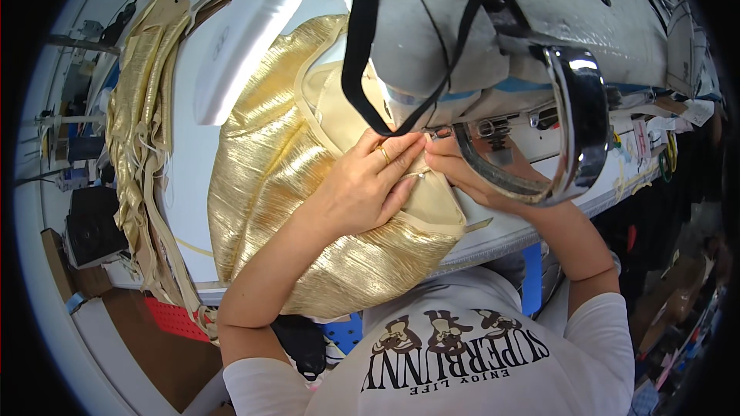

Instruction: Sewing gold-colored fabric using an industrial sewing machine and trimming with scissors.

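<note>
A shiny gold garment (262, 177) with a beige lining is spread over the white table, its beige-edged opening beside the sewing machine (447, 54). My left hand (358, 185), with a ring on one finger, presses its fingers together on the beige edge just in front of the machine's needle area. Fingertips of my right hand (470, 173) meet it there, pinching the same edge. The curved chrome part (578, 123) of the machine covers some of my right hand. Just where the needle meets the cloth is hidden by my fingers.
More gold pieces with beige strips (146, 100) hang in a bundle over the table's left side. A bright white lamp (250, 38) slants above the cloth. A black strap (358, 54) loops down from the machine head. Threads and scraps (640, 154) lie at the right.
</note>
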